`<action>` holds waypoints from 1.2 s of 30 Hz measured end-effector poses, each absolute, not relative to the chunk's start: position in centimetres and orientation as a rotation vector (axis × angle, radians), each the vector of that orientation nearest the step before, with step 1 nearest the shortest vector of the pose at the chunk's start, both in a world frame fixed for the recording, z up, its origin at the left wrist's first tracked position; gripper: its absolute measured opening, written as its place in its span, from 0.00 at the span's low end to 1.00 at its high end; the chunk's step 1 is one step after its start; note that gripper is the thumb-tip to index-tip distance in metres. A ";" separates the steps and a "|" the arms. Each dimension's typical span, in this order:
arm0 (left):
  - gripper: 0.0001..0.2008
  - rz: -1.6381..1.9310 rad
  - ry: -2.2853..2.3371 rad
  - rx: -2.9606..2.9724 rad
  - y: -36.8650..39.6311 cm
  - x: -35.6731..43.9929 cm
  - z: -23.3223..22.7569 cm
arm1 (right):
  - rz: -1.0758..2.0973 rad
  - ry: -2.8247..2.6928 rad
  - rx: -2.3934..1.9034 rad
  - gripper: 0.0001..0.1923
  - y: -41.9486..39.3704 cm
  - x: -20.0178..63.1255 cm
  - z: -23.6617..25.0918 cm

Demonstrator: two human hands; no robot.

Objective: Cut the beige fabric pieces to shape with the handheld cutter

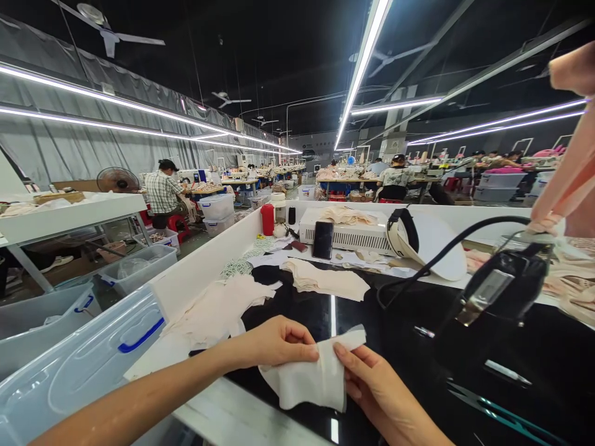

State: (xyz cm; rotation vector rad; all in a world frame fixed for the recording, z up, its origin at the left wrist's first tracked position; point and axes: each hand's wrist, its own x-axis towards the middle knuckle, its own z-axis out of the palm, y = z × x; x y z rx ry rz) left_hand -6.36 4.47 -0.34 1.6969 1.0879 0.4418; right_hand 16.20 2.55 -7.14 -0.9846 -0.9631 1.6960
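Both hands low centre: left hand (274,341) and right hand (372,387) pinching a small white fabric piece (311,378) taut between fingertips over the glossy black tabletop (409,322); beyond, cream cut pieces (325,279) lie stacked within reach

Two hands, left (274,342) and right (372,387), hold one white cloth (311,375). Beyond the cloth: two fabric piles (218,310) (328,279), one phone (323,240), one red bottle (267,219). Left of it: three plastic bins (74,371) (134,265) (216,206).

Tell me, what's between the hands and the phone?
In the head view, a folded cream fabric piece lies on the black tabletop between them.
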 end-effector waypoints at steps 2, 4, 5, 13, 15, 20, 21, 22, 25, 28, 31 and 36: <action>0.18 0.414 1.127 1.799 4.9 -7.1 0.1 | 1.626 -0.957 -1.026 0.33 3.4 16.9 -7.0; 0.13 0.429 1.198 1.920 5.3 -8.0 0.8 | 1.557 -0.974 -1.060 0.33 4.1 17.8 -6.6; 0.11 0.452 1.242 1.985 5.5 -8.4 1.2 | 1.525 -0.992 -1.075 0.33 4.3 18.3 -6.2; 0.03 0.276 1.282 2.300 4.2 -11.7 2.6 | 1.286 -1.437 -1.208 0.16 2.8 20.4 -5.8; 0.06 0.087 1.229 2.298 3.5 -11.9 2.2 | 1.200 -1.701 -1.240 0.10 2.0 20.4 -6.7; 0.07 0.196 1.100 2.492 2.7 -10.1 0.9 | 1.019 -2.032 -1.118 0.10 0.0 20.3 -7.5; 0.09 0.272 1.059 2.537 2.6 -9.3 0.5 | 0.997 -2.054 -1.098 0.10 -0.2 20.4 -7.4; 0.09 0.339 1.015 2.574 2.6 -8.5 0.1 | 0.980 -2.073 -1.082 0.09 -0.5 20.4 -7.2; 0.09 0.482 0.896 2.643 2.5 -5.9 -1.5 | 0.949 -2.135 -1.047 0.09 -1.1 20.6 -6.8; 0.08 0.524 0.839 2.721 2.3 -3.7 -3.3 | 0.885 -2.221 -1.016 0.09 -1.8 21.0 -6.6; 0.07 0.503 0.806 2.842 2.1 -2.8 -4.4 | 0.838 -2.289 -1.036 0.13 -2.9 21.8 -6.1; 0.06 0.548 0.771 2.924 1.5 -2.7 -4.7 | 0.828 -2.233 -1.095 0.08 -4.6 25.7 -4.4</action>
